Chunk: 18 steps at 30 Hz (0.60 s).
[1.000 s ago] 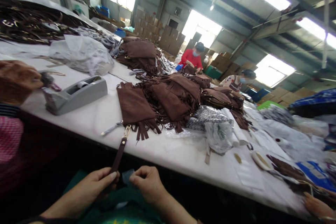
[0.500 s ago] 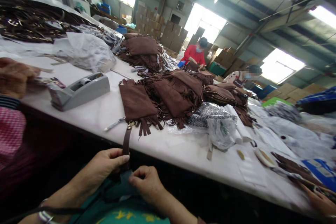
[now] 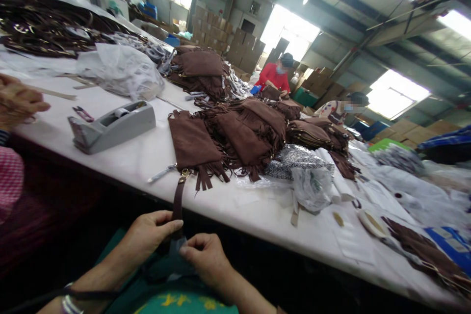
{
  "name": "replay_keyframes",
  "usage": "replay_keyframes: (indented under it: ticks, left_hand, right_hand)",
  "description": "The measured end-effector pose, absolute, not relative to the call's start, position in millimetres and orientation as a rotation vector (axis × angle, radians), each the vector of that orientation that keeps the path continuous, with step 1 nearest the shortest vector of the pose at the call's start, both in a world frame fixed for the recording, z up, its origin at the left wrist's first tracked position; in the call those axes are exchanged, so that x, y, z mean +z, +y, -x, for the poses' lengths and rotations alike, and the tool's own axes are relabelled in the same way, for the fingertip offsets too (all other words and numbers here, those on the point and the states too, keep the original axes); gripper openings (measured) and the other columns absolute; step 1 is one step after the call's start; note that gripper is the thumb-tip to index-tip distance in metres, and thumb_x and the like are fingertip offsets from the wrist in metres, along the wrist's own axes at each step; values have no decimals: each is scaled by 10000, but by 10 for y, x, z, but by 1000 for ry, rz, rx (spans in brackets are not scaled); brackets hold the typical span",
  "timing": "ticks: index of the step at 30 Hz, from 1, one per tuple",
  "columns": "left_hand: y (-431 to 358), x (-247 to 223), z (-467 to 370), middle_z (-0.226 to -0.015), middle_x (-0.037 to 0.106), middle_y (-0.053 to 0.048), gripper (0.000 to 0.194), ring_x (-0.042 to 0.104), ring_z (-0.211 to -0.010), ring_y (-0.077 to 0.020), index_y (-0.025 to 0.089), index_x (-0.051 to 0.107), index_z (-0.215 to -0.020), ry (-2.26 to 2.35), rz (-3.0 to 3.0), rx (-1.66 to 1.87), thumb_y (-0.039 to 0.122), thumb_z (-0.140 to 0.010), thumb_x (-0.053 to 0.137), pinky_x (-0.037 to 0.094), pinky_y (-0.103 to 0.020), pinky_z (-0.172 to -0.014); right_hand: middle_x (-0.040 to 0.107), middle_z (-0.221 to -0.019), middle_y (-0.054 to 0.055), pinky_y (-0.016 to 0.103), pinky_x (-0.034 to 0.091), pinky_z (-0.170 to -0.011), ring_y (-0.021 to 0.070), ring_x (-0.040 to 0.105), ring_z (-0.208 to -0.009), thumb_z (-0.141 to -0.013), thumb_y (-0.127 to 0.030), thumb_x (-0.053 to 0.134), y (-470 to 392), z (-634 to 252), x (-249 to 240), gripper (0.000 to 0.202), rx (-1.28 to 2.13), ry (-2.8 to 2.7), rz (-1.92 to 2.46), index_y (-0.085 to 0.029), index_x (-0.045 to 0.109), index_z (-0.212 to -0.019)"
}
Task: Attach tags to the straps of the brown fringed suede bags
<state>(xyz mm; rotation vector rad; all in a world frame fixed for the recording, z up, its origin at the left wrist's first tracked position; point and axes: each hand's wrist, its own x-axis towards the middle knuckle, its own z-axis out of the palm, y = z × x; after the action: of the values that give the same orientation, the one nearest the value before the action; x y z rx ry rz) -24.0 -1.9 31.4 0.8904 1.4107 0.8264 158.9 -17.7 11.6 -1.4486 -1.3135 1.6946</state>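
A brown strap (image 3: 178,201) hangs over the table's front edge from a gold clasp (image 3: 185,173) on a fringed brown bag (image 3: 193,140). My left hand (image 3: 156,230) pinches the strap between thumb and fingers just below the edge. Close beside it, my right hand (image 3: 208,255) is closed on a thin, translucent greyish sheet (image 3: 177,246) that lies against the strap's lower part. How far the sheet goes round the strap I cannot tell. Below both hands is a green garment with yellow marks.
A grey tape dispenser (image 3: 114,125) stands left on the white table (image 3: 136,169), near a co-worker's hand (image 3: 18,100). More fringed bags (image 3: 250,130) are piled behind, with a plastic-wrapped bundle (image 3: 312,181) to their right. Two people work farther back.
Both my hands keep nearly the same hold on the strap and sheet. The co-worker's hand at left has drawn back from the small snips, and the hand at far right has left view.
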Motion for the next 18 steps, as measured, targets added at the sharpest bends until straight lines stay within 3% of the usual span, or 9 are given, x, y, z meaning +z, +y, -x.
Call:
replay_keyframes:
  ticks: [7,18]
  left_hand:
    - [-11,330,241,-783,757,-33,356,656,-755,-233,179,764,-860,1459,-975,800,496,-702,735,474,-258,-639]
    - [-22,385,184,-777,748,-39,373,628,-744,-228,165,757,-832,1443,-965,795,505,-679,742,454,-265,-632]
  right_hand:
    - [550,-542,-24,222,324,-531,89,421,-532,-672,-226,707,-201,-1590,142,108,1690,-1267,1445,-126,739,-647]
    - [557,-545,-23,223,338,-532,95,433,-529,-689,-181,684,-198,-1565,174,85,1655,-1269,1457,-135,738,-641]
